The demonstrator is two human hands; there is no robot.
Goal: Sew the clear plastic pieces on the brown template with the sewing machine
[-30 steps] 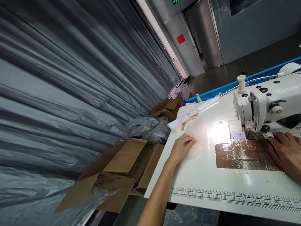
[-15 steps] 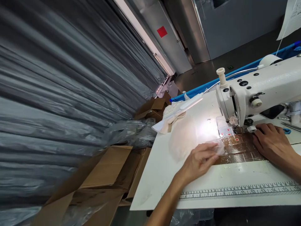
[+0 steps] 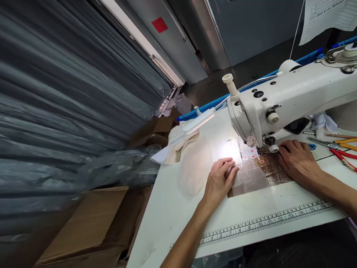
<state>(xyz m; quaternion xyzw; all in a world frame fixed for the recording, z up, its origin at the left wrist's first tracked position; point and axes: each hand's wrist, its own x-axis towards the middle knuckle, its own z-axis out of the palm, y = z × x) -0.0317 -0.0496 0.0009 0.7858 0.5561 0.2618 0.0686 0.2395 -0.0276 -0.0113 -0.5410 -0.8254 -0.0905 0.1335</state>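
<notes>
A white sewing machine (image 3: pixel 290 93) stands on the white table (image 3: pixel 156 223), its needle area above a brown, tape-covered plate (image 3: pixel 275 169). Thin sheer fabric (image 3: pixel 248 175) with small red marks lies over the plate's left part, reaching under the presser foot. My left hand (image 3: pixel 220 176) is at the fabric's left edge, thumb and fingers drawn together on the sheer material. To the right of the needle, my right hand (image 3: pixel 298 160) rests palm down on the plate's right end, fingers curled beside a white knob; whether anything is under them is hidden.
Yellow-handled scissors (image 3: pixel 346 141) and a red-handled tool (image 3: pixel 343 158) lie at the right. A lamp head (image 3: pixel 199 121) reaches over the table beside folded cream fabric (image 3: pixel 184 143). A printed ruler (image 3: pixel 262 223) runs along the front edge. Cardboard boxes (image 3: pixel 83 223) stand at the left.
The view has shifted rightward. My left hand has laid the sheer piece, which was lifted and blurred, down flat over the plate. My right hand remains beside the needle area.
</notes>
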